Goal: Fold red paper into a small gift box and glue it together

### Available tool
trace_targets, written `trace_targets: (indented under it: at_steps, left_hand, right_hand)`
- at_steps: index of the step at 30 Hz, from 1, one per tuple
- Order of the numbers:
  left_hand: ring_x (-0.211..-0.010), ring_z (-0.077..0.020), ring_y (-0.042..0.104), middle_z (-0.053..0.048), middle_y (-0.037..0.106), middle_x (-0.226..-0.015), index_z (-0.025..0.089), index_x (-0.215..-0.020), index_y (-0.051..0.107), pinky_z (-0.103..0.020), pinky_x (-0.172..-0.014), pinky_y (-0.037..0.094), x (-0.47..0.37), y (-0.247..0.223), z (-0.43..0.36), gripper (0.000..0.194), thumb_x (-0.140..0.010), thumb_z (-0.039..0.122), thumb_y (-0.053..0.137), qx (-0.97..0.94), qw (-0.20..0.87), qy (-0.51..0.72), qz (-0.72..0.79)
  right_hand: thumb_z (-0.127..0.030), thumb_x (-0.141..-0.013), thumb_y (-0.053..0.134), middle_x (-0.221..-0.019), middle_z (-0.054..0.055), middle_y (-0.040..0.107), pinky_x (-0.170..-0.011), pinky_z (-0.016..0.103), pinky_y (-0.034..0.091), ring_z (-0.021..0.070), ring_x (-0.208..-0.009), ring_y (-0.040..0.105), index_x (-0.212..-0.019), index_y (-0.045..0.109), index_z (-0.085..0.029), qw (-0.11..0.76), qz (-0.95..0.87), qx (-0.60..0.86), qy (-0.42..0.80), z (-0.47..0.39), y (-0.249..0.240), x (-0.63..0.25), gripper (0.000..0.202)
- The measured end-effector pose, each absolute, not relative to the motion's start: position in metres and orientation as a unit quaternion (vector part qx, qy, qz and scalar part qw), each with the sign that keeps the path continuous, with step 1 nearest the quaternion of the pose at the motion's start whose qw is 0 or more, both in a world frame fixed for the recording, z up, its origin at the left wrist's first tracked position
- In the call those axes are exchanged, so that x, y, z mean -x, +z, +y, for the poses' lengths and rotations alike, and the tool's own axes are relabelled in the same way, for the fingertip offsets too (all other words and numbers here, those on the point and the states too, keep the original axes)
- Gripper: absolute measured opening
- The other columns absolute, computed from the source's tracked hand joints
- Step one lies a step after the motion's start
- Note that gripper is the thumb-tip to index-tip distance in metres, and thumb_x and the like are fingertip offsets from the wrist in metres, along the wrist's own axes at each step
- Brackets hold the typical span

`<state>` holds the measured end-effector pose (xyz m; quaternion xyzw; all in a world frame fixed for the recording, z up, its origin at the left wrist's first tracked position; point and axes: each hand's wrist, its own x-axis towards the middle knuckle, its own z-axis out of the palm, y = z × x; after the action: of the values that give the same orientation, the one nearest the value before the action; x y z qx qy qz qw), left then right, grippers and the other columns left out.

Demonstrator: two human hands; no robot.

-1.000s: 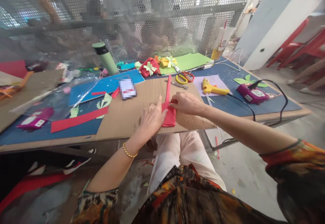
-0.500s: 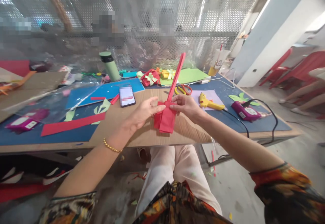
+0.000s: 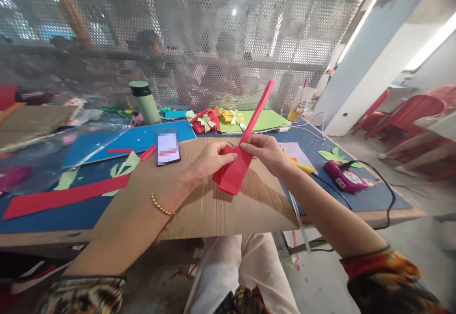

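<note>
Both hands hold a folded red paper piece [image 3: 234, 175] above a cardboard sheet [image 3: 199, 216]. Its wide folded part hangs down toward me, and a narrow red strip [image 3: 259, 109] sticks up from it, leaning to the right. My left hand [image 3: 212, 162] pinches the folded part at its left, thumb on top. With thumb and fingers closed, my right hand [image 3: 265, 151] grips the spot where strip and wide part meet. The fingers behind the paper are partly hidden.
A phone [image 3: 168, 148] lies left of my hands, near a long red strip [image 3: 67, 195]. To the right are a yellow glue gun [image 3: 302, 166], mostly behind my wrist, and a purple power socket [image 3: 347, 177] with a cable. A green bottle [image 3: 145, 102] and drink cup [image 3: 301, 102] stand at the back.
The red paper has turned, so its strip leans further right and its wide part slants lower left. Both hands still hold it. The camera view has shifted, and my right forearm now covers more of the glue gun.
</note>
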<state>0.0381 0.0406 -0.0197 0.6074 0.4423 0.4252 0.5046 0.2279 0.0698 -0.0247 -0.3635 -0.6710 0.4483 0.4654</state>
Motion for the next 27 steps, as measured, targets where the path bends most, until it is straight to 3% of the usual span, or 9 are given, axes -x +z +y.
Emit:
trace_targets:
  at_steps: [5,16,27]
  left_hand:
    - [-0.075,-0.0169,0.064,-0.002,0.071,-0.083,0.016,-0.087,0.066,-0.029,-0.066,0.047,-0.028,-0.03,0.033,0.019,-0.082,0.034,0.073,-0.645,0.479,0.394,0.446]
    - [-0.073,-0.0158,0.063,0.0,0.07,-0.081,0.018,-0.088,0.067,-0.028,-0.065,0.047,-0.032,-0.034,0.033,0.011,-0.081,0.026,0.07,-0.662,0.452,0.393,0.451]
    - [-0.073,-0.0165,0.063,-0.002,0.069,-0.081,0.018,-0.083,0.062,-0.028,-0.064,0.046,-0.033,-0.033,0.03,0.015,-0.083,0.031,0.069,-0.648,0.474,0.378,0.462]
  right_hand:
    - [-0.057,-0.073,0.084,-0.064,-0.003,0.054,-0.06,0.029,0.036,0.0108,-0.063,0.048,-0.065,0.057,-0.019,0.451,-0.678,0.371,0.445,0.067,-0.036,-0.22,0.047]
    - [-0.057,-0.075,0.08,-0.063,-0.003,0.052,-0.059,0.029,0.038,0.0124,-0.063,0.049,-0.065,0.055,-0.021,0.433,-0.684,0.394,0.435,0.067,-0.04,-0.222,0.045]
    - [-0.046,-0.068,0.089,-0.073,0.001,0.068,-0.064,0.031,0.051,0.0149,-0.068,0.062,-0.078,0.069,-0.019,0.444,-0.646,0.381,0.49,0.064,-0.04,-0.223,0.035]
